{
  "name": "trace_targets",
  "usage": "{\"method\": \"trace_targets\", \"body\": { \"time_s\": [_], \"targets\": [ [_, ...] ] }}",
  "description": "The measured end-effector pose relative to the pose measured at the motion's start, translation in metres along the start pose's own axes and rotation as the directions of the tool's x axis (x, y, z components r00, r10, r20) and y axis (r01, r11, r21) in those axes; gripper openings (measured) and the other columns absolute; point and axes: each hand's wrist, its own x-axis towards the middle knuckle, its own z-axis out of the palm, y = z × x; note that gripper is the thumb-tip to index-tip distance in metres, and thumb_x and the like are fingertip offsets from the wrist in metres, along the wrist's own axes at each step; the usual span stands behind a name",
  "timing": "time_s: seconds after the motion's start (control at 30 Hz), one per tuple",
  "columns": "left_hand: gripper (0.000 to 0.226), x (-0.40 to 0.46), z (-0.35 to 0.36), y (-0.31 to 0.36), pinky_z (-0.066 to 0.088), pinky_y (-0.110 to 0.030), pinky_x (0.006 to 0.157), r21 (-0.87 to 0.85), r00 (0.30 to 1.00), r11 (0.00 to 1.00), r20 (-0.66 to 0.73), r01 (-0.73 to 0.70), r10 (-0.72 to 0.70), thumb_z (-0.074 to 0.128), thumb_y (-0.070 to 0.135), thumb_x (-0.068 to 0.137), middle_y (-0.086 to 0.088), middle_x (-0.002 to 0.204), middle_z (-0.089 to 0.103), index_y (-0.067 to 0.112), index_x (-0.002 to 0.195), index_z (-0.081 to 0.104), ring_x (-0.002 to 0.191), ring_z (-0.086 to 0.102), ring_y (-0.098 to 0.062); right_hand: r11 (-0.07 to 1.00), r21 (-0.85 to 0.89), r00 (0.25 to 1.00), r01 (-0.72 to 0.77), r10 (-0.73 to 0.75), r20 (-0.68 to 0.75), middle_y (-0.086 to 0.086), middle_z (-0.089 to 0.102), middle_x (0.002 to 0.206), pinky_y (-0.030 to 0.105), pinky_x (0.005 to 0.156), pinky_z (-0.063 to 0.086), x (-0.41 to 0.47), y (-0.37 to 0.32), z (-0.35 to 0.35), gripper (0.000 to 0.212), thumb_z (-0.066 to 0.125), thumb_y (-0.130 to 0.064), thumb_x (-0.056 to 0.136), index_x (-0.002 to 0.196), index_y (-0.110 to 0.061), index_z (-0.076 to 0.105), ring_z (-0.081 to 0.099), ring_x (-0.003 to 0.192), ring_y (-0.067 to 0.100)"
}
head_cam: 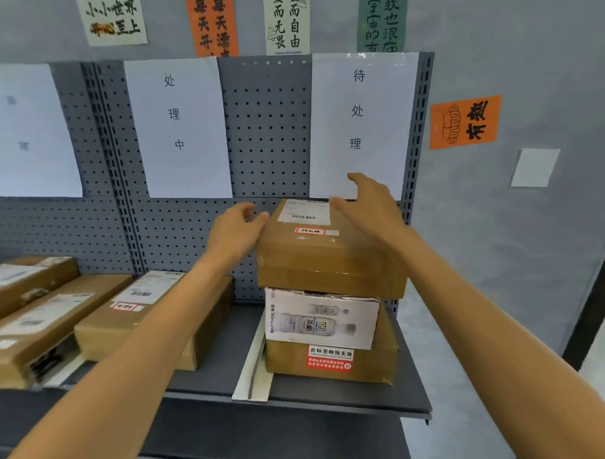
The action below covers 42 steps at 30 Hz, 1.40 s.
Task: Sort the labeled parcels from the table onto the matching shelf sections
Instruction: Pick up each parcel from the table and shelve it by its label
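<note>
The top parcel (pixel 329 249) sits on a stack of two other boxes at the right end of the shelf (pixel 300 397), directly under the sheet reading 待处理 (pixel 359 124), and its small red-framed sticker (pixel 309 231) seems to carry the same characters. It lies straight ahead of both hands, its long axis running left to right across the view. The left hand (pixel 236 231) curls loosely against the parcel's upper left corner, fingers bent but not clearly closed on it. The right hand (pixel 372 206) is spread flat over the far right edge, touching or just above; I cannot tell which. Neither hand plainly grips. The parcel overhangs the white printed box (pixel 321 318) beneath it on the right, so any nudge should go left or back toward the pegboard (pixel 266 127). To the left, bare shelf separates this stack from the long parcel (pixel 153 317) under 处理中 (pixel 177 127).
</note>
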Motion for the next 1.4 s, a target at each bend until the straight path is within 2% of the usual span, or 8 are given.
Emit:
{"method": "trace_targets", "body": {
  "time_s": [0.13, 0.27, 0.37, 0.63, 0.77, 0.97, 1.2, 1.4],
  "targets": [
    [0.055, -0.010, -0.028, -0.004, 0.040, -0.035, 0.100, 0.332, 0.982, 0.929, -0.044, -0.161, 0.185, 0.054, 0.039, 0.095, -0.004, 0.144, 0.048, 0.015, 0.143, 0.042, 0.130, 0.046, -0.023, 0.974, -0.122, 0.980, 0.191, -0.182, 0.086, 0.007, 0.032, 0.155, 0.041, 0.108, 0.036, -0.003, -0.031, 0.022, 0.065, 0.056, -0.033, 0.096, 0.151, -0.016, 0.026, 0.031, 0.140, 0.027],
    [0.060, -0.020, -0.064, -0.022, 0.037, -0.040, 0.103, 0.561, 0.967, 0.804, -0.022, -0.197, 0.253, 0.053, 0.039, 0.095, -0.008, 0.147, 0.042, 0.014, 0.147, 0.035, 0.136, 0.035, -0.026, 0.920, -0.203, 0.942, 0.335, -0.323, 0.091, 0.007, 0.031, 0.155, 0.039, 0.109, 0.032, -0.008, -0.067, 0.046, 0.063, 0.052, -0.031, 0.098, 0.152, -0.013, 0.025, 0.026, 0.142, 0.027],
    [0.063, -0.027, -0.098, -0.039, 0.032, -0.038, 0.108, 0.641, 0.967, 0.746, -0.023, -0.182, 0.255, 0.055, 0.036, 0.095, -0.009, 0.149, 0.039, 0.012, 0.148, 0.032, 0.137, 0.032, -0.028, 0.889, -0.211, 0.914, 0.405, -0.390, 0.111, 0.006, 0.032, 0.154, 0.039, 0.108, 0.032, -0.011, -0.099, 0.066, 0.064, 0.051, -0.034, 0.098, 0.152, -0.013, 0.024, 0.026, 0.141, 0.026],
    [0.062, -0.050, -0.214, -0.103, 0.029, -0.036, 0.110, 0.752, 0.961, 0.656, -0.131, -0.065, 0.245, 0.058, 0.030, 0.093, -0.010, 0.146, 0.043, 0.011, 0.147, 0.034, 0.134, 0.036, -0.028, 0.803, -0.153, 0.816, 0.577, -0.556, 0.157, 0.007, 0.032, 0.153, 0.036, 0.104, 0.035, -0.021, -0.217, 0.136, 0.063, 0.049, -0.031, 0.098, 0.152, -0.012, 0.023, 0.028, 0.140, 0.026],
    [0.065, -0.071, -0.283, -0.148, 0.028, -0.035, 0.111, 0.813, 0.964, 0.580, -0.186, 0.043, 0.188, 0.058, 0.032, 0.093, -0.009, 0.147, 0.041, 0.010, 0.148, 0.032, 0.135, 0.035, -0.028, 0.761, -0.098, 0.763, 0.641, -0.619, 0.185, 0.009, 0.027, 0.157, 0.038, 0.110, 0.032, -0.041, -0.289, 0.184, 0.067, 0.052, -0.032, 0.097, 0.153, -0.012, 0.021, 0.025, 0.143, 0.027],
    [0.061, -0.126, -0.385, -0.217, 0.035, -0.039, 0.104, 0.839, 0.956, 0.507, -0.279, 0.197, 0.092, 0.060, 0.023, 0.090, -0.013, 0.142, 0.046, 0.007, 0.144, 0.038, 0.129, 0.041, -0.033, 0.688, 0.003, 0.673, 0.725, -0.710, 0.209, 0.008, 0.031, 0.155, 0.038, 0.108, 0.035, -0.084, -0.391, 0.262, 0.068, 0.055, -0.034, 0.096, 0.152, -0.013, 0.023, 0.029, 0.141, 0.026],
    [0.060, -0.195, -0.487, -0.283, 0.038, -0.042, 0.102, 0.851, 0.913, 0.351, -0.408, 0.390, -0.024, 0.063, 0.026, 0.088, -0.015, 0.137, 0.052, 0.005, 0.141, 0.042, 0.125, 0.046, -0.036, 0.565, 0.144, 0.529, 0.812, -0.818, 0.225, 0.008, 0.031, 0.155, 0.040, 0.108, 0.034, -0.136, -0.501, 0.333, 0.069, 0.058, -0.036, 0.094, 0.152, -0.014, 0.026, 0.029, 0.141, 0.026],
    [0.062, -0.238, -0.547, -0.333, 0.036, -0.040, 0.105, 0.813, 0.848, 0.244, -0.520, 0.528, -0.103, 0.061, 0.027, 0.087, -0.011, 0.140, 0.048, 0.009, 0.143, 0.040, 0.128, 0.043, -0.032, 0.444, 0.231, 0.400, 0.866, -0.891, 0.215, 0.006, 0.046, 0.140, 0.038, 0.093, 0.043, -0.171, -0.576, 0.396, 0.064, 0.059, -0.037, 0.091, 0.145, -0.014, 0.035, 0.044, 0.127, 0.026]
  ]
}}
